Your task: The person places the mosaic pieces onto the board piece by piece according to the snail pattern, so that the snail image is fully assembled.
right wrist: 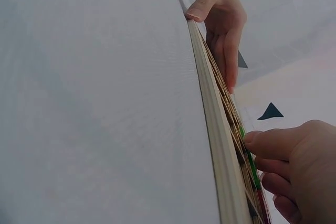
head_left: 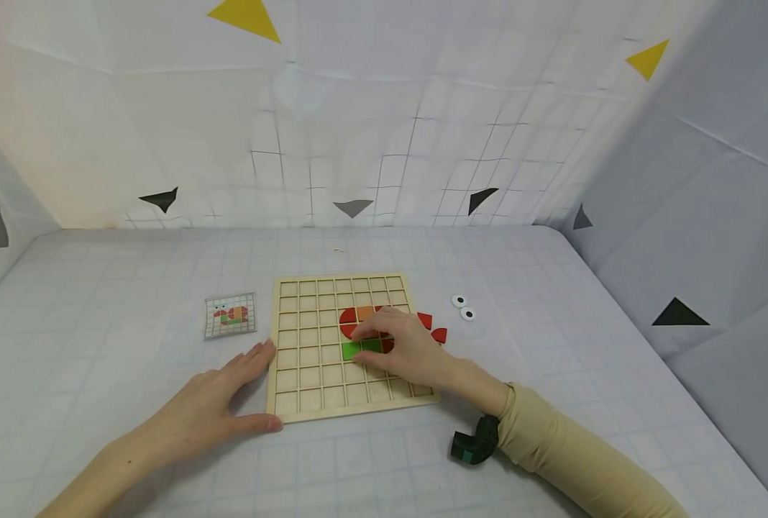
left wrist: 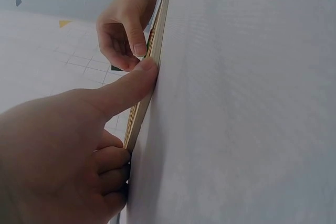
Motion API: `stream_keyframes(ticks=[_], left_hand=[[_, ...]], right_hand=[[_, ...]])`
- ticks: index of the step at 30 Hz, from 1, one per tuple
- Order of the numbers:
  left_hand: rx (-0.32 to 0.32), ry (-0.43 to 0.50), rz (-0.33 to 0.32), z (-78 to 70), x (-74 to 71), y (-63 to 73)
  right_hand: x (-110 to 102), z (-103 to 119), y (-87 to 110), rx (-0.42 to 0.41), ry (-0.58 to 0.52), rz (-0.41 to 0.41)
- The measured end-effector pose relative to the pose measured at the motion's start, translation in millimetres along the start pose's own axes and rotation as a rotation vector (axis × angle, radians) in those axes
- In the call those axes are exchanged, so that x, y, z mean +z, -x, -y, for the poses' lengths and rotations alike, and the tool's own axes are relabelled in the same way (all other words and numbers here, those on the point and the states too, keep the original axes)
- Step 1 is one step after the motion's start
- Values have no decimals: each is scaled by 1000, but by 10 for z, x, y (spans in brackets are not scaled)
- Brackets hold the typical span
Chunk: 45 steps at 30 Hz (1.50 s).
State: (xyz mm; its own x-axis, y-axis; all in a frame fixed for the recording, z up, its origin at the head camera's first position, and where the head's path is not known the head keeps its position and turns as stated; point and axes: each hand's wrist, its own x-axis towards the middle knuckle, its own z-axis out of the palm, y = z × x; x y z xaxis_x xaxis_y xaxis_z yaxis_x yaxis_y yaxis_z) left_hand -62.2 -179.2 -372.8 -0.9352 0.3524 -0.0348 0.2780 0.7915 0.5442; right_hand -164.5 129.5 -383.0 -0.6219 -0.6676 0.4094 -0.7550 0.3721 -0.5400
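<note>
A square wooden grid board lies on the table. My left hand rests at its left edge, fingers extended along the side and thumb at the near-left corner. Over the board's middle right is my right hand, its thumb and fingers spread apart and touching the coloured tiles. Under and beside it show red rounded tiles, an orange tile, a light green tile and a dark green tile. In the right wrist view the thumb touches a green tile. The palm hides some tiles.
Left of the board lies a small picture card with a gridded coloured figure. Red pieces sit by the board's right edge, with two white eye discs further right. A black device is at the right wrist.
</note>
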Motion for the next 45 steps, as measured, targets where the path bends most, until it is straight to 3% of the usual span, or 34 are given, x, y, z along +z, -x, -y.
stream_keyframes(ticks=[6, 13, 27, 34, 45], left_hand=[[-3, 1, 2, -2, -3, -6], [12, -6, -2, -8, -10, -21], [-18, -15, 7, -19, -16, -12], [-11, -8, 10, -10, -6, -4], [-18, -5, 18, -18, -19, -13]], right_hand=[[-28, -16, -8, -14, -8, 3], [-225, -137, 67, 1, 0, 5], [-737, -509, 516, 253, 83, -130], [-738, -613, 590, 307, 131, -140], [-648, -607, 526, 338, 105, -145]])
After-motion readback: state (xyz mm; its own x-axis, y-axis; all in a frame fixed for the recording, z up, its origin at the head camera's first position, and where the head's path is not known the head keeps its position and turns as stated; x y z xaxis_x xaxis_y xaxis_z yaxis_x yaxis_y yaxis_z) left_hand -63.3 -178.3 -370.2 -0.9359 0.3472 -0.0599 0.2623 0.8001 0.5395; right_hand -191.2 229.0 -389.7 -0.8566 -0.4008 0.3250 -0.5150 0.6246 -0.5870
